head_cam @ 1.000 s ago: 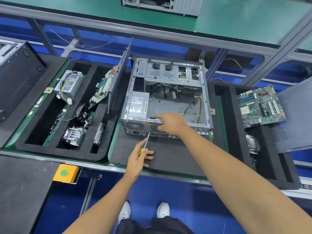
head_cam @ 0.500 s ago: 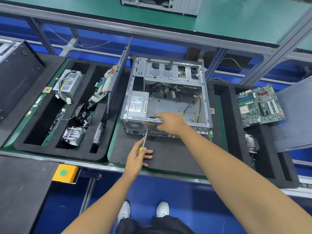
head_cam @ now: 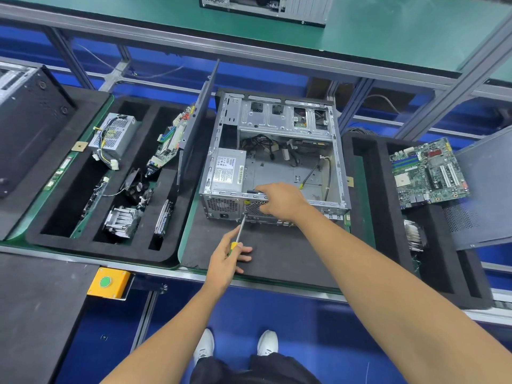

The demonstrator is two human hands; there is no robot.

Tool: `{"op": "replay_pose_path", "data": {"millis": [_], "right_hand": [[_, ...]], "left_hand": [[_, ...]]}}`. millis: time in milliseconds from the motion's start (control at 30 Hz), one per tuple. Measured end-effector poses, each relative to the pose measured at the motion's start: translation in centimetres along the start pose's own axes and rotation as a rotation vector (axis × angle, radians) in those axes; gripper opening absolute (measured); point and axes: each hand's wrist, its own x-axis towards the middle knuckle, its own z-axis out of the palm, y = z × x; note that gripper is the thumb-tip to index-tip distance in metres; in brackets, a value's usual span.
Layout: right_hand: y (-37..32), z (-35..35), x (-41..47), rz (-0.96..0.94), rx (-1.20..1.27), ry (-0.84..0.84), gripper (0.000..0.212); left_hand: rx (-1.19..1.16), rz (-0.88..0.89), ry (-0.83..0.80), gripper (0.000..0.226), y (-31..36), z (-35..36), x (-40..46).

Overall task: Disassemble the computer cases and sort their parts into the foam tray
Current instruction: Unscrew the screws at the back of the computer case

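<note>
Screwdriver (head_cam: 240, 229) in left grip (head_cam: 227, 255), tip at computer case (head_cam: 277, 162) rear (right grip (head_cam: 279, 201) on rim)

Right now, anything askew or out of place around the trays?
Yes. On the right, a green motherboard lies tilted across the rim of the right foam tray instead of down in a compartment. In the left foam tray, a second board stands on edge, leaning against an upright side panel.

Around the open computer case (head_cam: 277, 159) lie two foam trays (head_cam: 171, 259), two motherboards (head_cam: 428, 173), two power supplies (head_cam: 115, 137), two heatsinks (head_cam: 122, 221) and one screwdriver (head_cam: 238, 234).
</note>
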Motion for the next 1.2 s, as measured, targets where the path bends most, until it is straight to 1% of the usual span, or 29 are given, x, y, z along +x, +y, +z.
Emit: {"op": "replay_pose_path", "data": {"millis": [267, 567, 833, 1000, 1100, 1133, 1200], "right_hand": [[-0.1, -0.2, -0.1, 0.012, 0.007, -0.009, 0.057], [-0.2, -0.3, -0.1, 0.004, -0.013, -0.018, 0.053], [-0.1, 0.0, 0.0, 0.013, -0.001, -0.010, 0.057], [-0.1, 0.1, 0.1, 0.016, -0.002, -0.001, 0.059], [-0.1, 0.1, 0.1, 0.014, -0.003, 0.005, 0.059], [-0.1, 0.1, 0.1, 0.014, -0.010, 0.005, 0.059], [-0.1, 0.1, 0.0, 0.013, -0.012, 0.006, 0.059]], "left_hand": [[0.027, 0.018, -0.016, 0.044, 0.0, -0.1, -0.1], [-0.016, 0.016, 0.009, 0.043, -0.1, 0.0, 0.1], [0.056, 0.067, -0.006, 0.044, -0.5, 0.3, -0.1], [0.086, 0.035, 0.071, 0.045, -0.4, 1.4, -0.2], [0.143, 0.040, 0.133, 0.044, -0.5, 2.2, -0.4], [0.140, 0.045, 0.141, 0.044, -0.5, 2.5, -0.5], [0.036, 0.039, 0.100, 0.042, -0.3, 2.8, -0.6]]}}
